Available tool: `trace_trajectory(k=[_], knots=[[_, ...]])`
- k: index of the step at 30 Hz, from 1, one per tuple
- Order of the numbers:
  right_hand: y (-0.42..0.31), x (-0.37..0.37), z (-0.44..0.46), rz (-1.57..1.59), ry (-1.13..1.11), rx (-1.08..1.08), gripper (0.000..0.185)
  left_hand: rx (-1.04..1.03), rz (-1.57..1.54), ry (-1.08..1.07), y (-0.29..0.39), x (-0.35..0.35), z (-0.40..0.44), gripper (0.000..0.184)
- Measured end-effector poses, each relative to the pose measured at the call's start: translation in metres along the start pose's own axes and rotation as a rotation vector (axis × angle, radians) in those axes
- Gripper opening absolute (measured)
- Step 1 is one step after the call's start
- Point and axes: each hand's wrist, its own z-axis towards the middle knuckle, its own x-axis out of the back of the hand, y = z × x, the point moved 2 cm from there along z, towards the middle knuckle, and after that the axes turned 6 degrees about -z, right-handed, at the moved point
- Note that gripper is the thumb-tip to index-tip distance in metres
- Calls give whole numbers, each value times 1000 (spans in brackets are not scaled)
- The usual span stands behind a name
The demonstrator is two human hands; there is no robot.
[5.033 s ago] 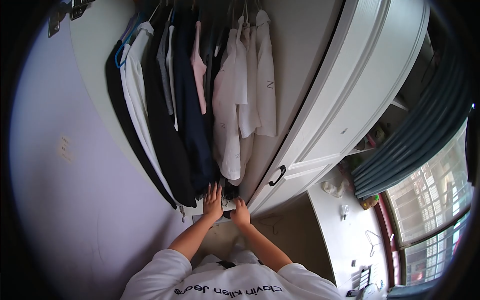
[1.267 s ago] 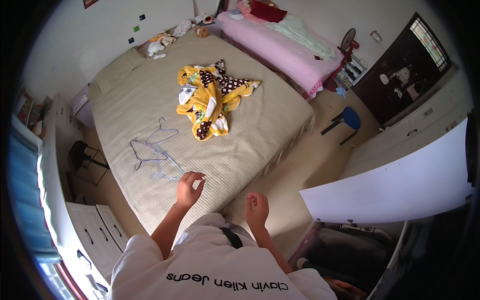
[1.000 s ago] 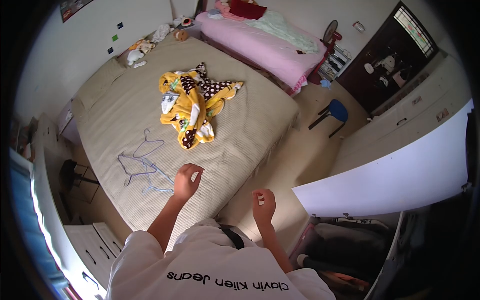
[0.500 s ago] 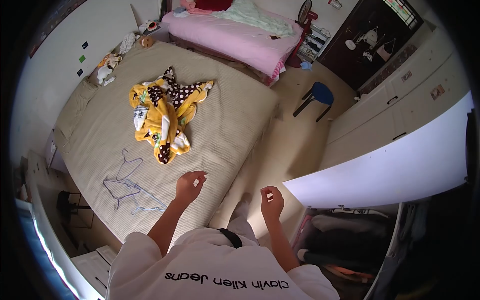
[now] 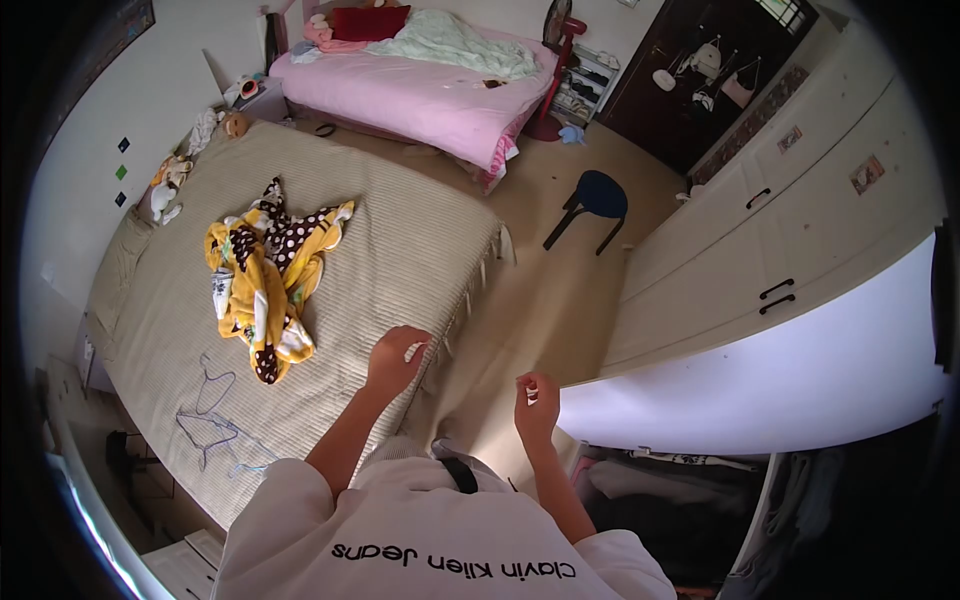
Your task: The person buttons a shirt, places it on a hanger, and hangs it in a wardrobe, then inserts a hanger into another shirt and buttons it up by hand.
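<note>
My left hand (image 5: 396, 362) hovers over the right edge of the big bed (image 5: 385, 240), its fingers curled toward the thumb with nothing between them. To its right, my right hand (image 5: 537, 408) is loosely curled and empty above the floor, near the open wardrobe door (image 5: 740, 385). A yellow garment (image 5: 262, 300) with brown-and-white dotted parts lies crumpled on the bed. Several thin hangers (image 5: 208, 430) lie below it, toward the bed's near left side.
A blue stool (image 5: 600, 195) stands on the floor ahead. Beyond are a pink bed (image 5: 410, 95), a red fan (image 5: 560, 85), a shoe rack (image 5: 590, 82) and a dark door (image 5: 675, 100). Closed wardrobes (image 5: 720, 220) line the right; dark clothes (image 5: 670, 510) fill the open compartment.
The view has turned from hanging clothes to the bedroom, then further right, so the bed, garment and hangers sit farther left. Both hands have left the closet and remain curled in front of me.
</note>
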Motion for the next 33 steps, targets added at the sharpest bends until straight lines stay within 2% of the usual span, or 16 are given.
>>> trace_trajectory(k=[3,8,12,14,22,29,33], knots=[[16,6,20,32,-25,-46,10,12,-37,-102,19,-31,23,13],[36,4,50,61,-14,-43,9,-3,-32,-118,0,-60,43,14],[51,-3,80,53,-16,-46,8,131,24,-173,-24,-74,67,11],[59,-7,101,35,4,-40,8,133,-1,-178,-36,-86,88,10],[84,-33,225,-27,6,-41,9,52,-90,-171,-68,-150,213,10],[74,-83,353,30,25,18,8,-17,-118,-273,-98,-180,329,12],[85,-108,392,36,-1,5,9,133,-90,-315,-122,-192,374,13]])
